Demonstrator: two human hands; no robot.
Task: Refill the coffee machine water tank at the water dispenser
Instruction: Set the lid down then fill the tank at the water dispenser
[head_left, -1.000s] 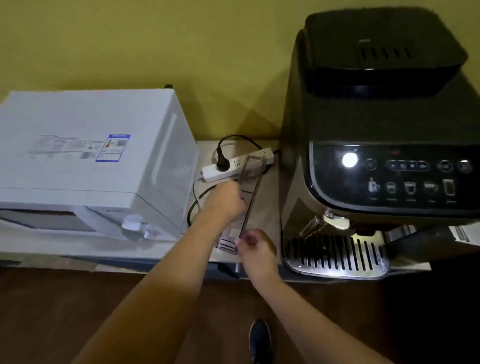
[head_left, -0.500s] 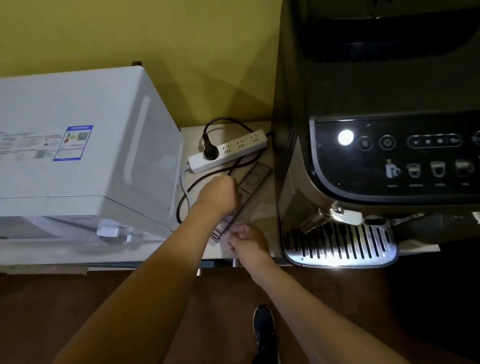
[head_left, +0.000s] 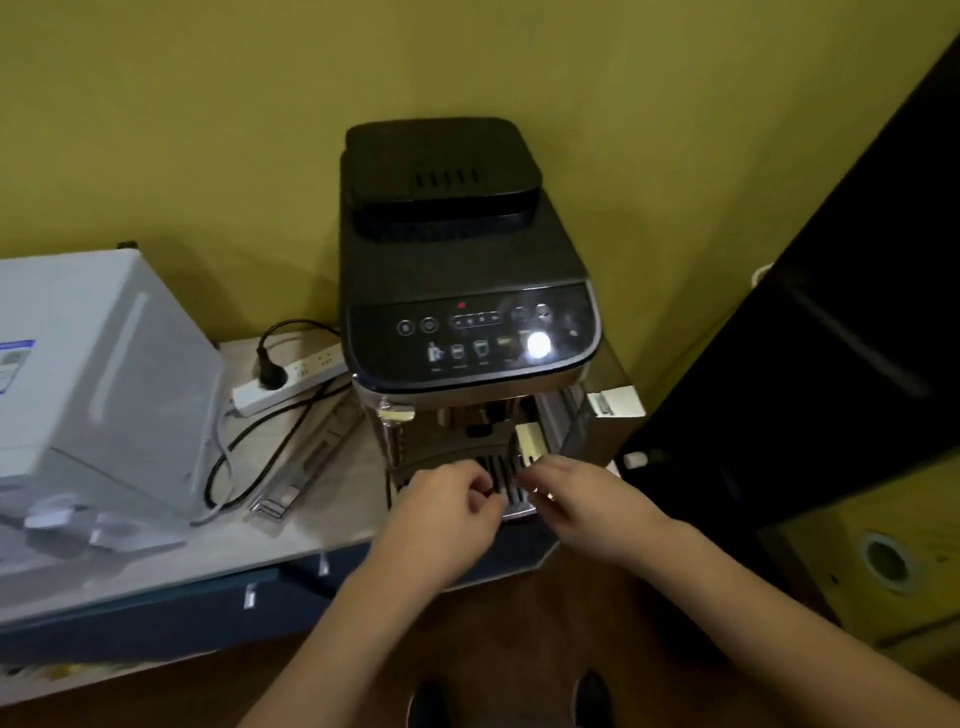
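Note:
The black coffee machine (head_left: 457, 270) stands on the table against the yellow wall, with its panel lit. Its clear water tank (head_left: 569, 423) sits in the machine's right front side, with a cream tab (head_left: 531, 441) at the front. A clear flat lid (head_left: 306, 462) lies on the table to the left of the machine. My left hand (head_left: 447, 512) hovers in front of the drip tray (head_left: 496, 475) with its fingers curled and nothing in it. My right hand (head_left: 582, 501) is just below the tank's front, fingertips near the tab; its grip is blurred.
A white power strip (head_left: 288, 382) with a black plug and cables lies left of the machine. A white appliance (head_left: 98, 395) fills the table's left end. A tall black cabinet (head_left: 841, 364) stands close on the right. The table edge (head_left: 291, 564) runs below my hands.
Both hands have let go of the clear lid, which now lies flat by the power strip. They have moved right to the front of the machine.

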